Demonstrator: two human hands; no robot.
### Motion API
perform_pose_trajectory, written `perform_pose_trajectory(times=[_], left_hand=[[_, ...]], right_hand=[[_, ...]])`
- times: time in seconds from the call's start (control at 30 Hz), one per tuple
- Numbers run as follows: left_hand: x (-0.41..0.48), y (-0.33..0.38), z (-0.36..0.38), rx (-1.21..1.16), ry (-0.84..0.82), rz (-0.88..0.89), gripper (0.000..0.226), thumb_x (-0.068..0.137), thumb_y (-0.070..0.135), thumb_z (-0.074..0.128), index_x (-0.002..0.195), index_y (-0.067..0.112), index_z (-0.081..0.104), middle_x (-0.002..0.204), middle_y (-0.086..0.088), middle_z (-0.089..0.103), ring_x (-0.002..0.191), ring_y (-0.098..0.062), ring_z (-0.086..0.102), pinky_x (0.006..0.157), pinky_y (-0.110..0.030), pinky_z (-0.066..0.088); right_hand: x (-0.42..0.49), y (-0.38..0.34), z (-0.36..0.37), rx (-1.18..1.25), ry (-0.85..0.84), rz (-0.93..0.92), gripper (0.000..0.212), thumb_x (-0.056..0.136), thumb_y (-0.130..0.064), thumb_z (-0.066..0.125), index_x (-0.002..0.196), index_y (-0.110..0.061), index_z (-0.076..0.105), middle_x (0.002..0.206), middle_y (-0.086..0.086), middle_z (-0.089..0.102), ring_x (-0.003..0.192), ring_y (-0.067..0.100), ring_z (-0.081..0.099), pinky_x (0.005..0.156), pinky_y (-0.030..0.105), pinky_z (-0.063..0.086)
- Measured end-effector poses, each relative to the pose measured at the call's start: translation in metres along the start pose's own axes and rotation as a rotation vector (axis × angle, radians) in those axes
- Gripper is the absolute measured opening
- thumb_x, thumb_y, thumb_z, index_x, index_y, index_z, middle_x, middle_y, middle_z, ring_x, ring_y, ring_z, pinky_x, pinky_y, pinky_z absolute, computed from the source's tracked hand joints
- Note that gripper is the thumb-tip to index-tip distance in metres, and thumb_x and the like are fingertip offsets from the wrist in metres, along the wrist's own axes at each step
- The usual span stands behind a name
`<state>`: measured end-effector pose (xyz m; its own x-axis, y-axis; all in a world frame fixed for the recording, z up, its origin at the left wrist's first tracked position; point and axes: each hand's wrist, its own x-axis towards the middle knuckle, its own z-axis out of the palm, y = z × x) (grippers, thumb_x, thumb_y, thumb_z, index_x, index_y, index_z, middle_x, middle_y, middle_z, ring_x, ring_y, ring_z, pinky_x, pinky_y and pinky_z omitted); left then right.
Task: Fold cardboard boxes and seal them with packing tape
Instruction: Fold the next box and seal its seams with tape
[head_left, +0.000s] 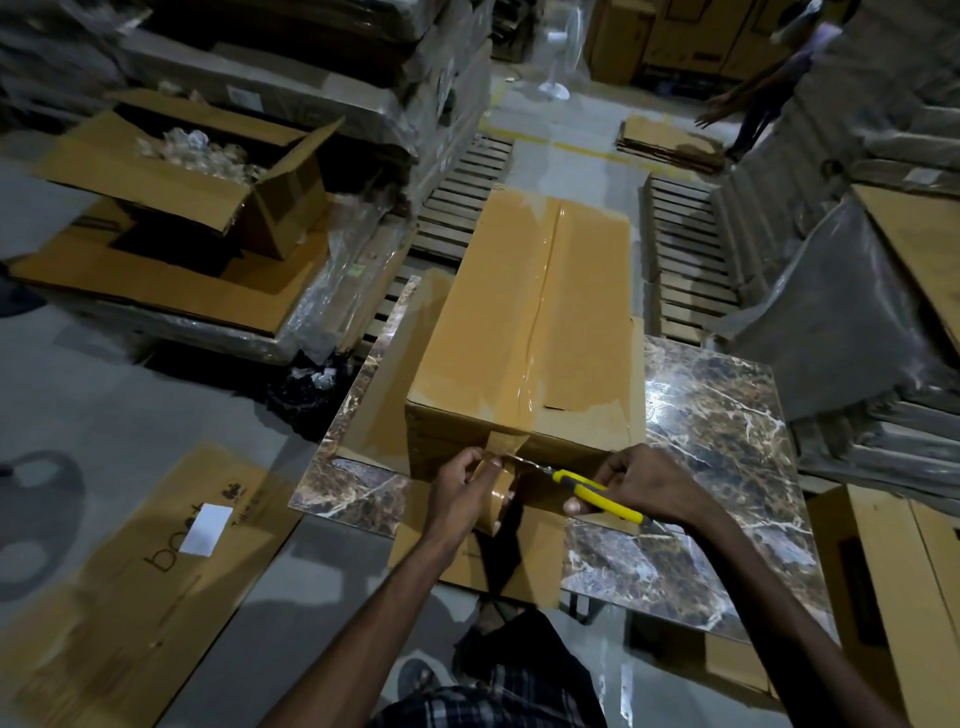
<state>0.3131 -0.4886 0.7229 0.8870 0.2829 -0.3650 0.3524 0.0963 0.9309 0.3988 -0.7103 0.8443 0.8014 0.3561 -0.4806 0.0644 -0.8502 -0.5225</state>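
Observation:
A long closed cardboard box (493, 332) lies on a marble-patterned table (727, 441), with a strip of clear tape running along its top seam and over the near end. My left hand (462, 493) grips a brown roll of packing tape (496, 501) just below the box's near edge, the tape still joined to the box. My right hand (644, 483) holds a yellow utility knife (597, 493), its blade tip pointing left at the stretched tape next to the roll.
An open box with clear plastic items (197, 161) sits on flat cartons at the left. Flat cardboard (130, 571) lies on the floor at lower left. Wooden pallets (685, 260) lie beyond the table. Wrapped stacks (857, 312) stand right. A person (769, 88) stands far back right.

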Motion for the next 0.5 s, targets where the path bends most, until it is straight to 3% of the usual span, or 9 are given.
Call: perform_pose_trajectory(times=[0.13,0.5], left_hand=[[-0.0028,0.0005,-0.0033,-0.017,-0.023,-0.024,0.01,0.102,0.031,0.065,0.097,0.025,0.07,0.081,0.01,0.078,0.071,-0.009,0.073,0.065,-0.024,0.051],[-0.0075,0.0048,-0.0092,-0.092,-0.054,-0.078,0.014,0.099,0.03,0.07,0.106,0.019,0.073,0.095,-0.004,0.08,0.079,-0.024,0.076,0.068,-0.033,0.058]], right_hand=[[0.0033,-0.0044,-0.0056,-0.033,-0.03,-0.004,0.054,0.048,-0.07,0.092,0.071,-0.023,0.081,0.053,-0.016,0.064,0.052,-0.007,0.057,0.046,0.012,0.037],[0.0048,-0.0002,-0.0033,-0.024,-0.002,-0.082,0.052,0.048,-0.063,0.095,0.071,-0.018,0.08,0.05,-0.012,0.063,0.044,-0.002,0.054,0.044,0.013,0.036]])
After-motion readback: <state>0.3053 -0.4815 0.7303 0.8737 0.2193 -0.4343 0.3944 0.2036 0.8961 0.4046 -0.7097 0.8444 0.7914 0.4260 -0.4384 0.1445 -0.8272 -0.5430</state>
